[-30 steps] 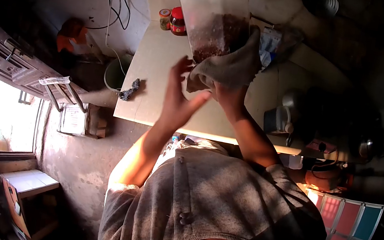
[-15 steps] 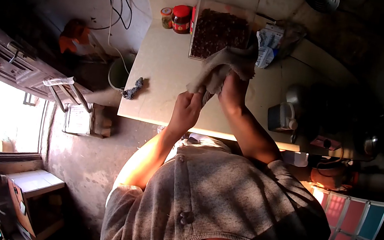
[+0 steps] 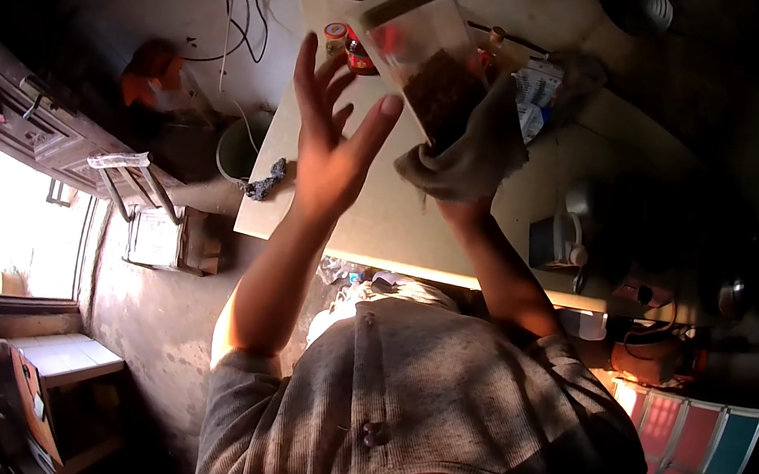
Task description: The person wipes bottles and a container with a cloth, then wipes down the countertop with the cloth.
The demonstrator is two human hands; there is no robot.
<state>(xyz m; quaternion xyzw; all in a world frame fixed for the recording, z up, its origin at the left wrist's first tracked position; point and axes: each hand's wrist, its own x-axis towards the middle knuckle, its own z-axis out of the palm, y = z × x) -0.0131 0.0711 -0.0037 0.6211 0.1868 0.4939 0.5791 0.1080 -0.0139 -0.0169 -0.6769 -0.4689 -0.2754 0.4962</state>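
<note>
A clear container (image 3: 432, 40) with dark reddish-brown contents in its lower part is held tilted above the table. A grey-brown cloth (image 3: 473, 157) wraps its lower right corner. My right hand (image 3: 466, 209) is at the cloth and supports the container through it; its fingers are mostly hidden by the cloth. My left hand (image 3: 331, 134) is raised just left of the container, empty, with its fingers spread and not touching it.
On the pale table (image 3: 306, 195) stand a small jar (image 3: 335, 37), a red-lidded jar (image 3: 360, 55) partly behind the container, a blue-white packet (image 3: 535, 92) and a grey appliance (image 3: 554, 241). A dark crumpled item (image 3: 266, 180) lies at the left edge, near a bucket (image 3: 238, 148).
My left hand has let go of the cloth and moved up and left, its fingers opening. The container has tilted, its top leaning left, and the cloth has shifted with my right hand.
</note>
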